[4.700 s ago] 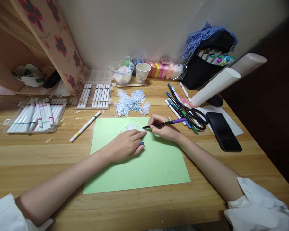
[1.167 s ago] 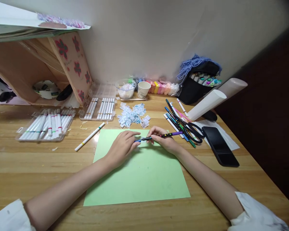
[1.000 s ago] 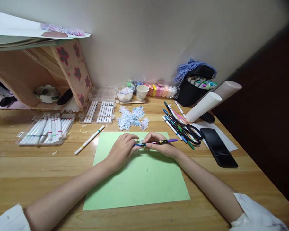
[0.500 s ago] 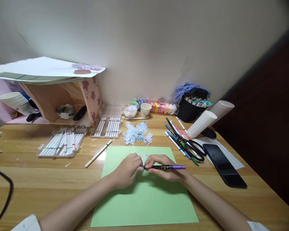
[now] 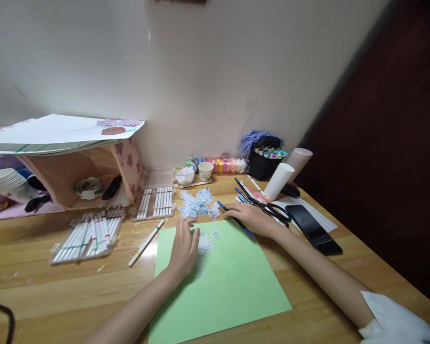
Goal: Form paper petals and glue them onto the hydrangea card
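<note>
My right hand (image 5: 252, 217) has a dark marker (image 5: 246, 231) with a purple end under its fingers. It is at the upper right corner of the green paper (image 5: 236, 291), near the loose pens and the black-handled scissors (image 5: 281, 211). Over the paper's upper left part, my left hand (image 5: 184, 246) is open with its fingers apart. A whitish patch (image 5: 205, 243) lies beside its fingers, partly hidden by them. To the right of that patch is a small patterned paper scrap (image 5: 216, 235). A pile of blue-and-white paper scraps (image 5: 194, 204) lies just beyond the paper.
White markers fill a clear case (image 5: 89, 239) at left and another (image 5: 154, 203) behind it. One marker (image 5: 146, 242) lies loose. At right are a phone (image 5: 313, 229), a white roll (image 5: 279, 181) and a black pen holder (image 5: 263, 165). A paper cup (image 5: 205, 171) stands at the back.
My hands have moved apart. The right carried the marker up and right toward the loose pens; the left went left and opened. The whitish patch shows now. The view has shifted.
</note>
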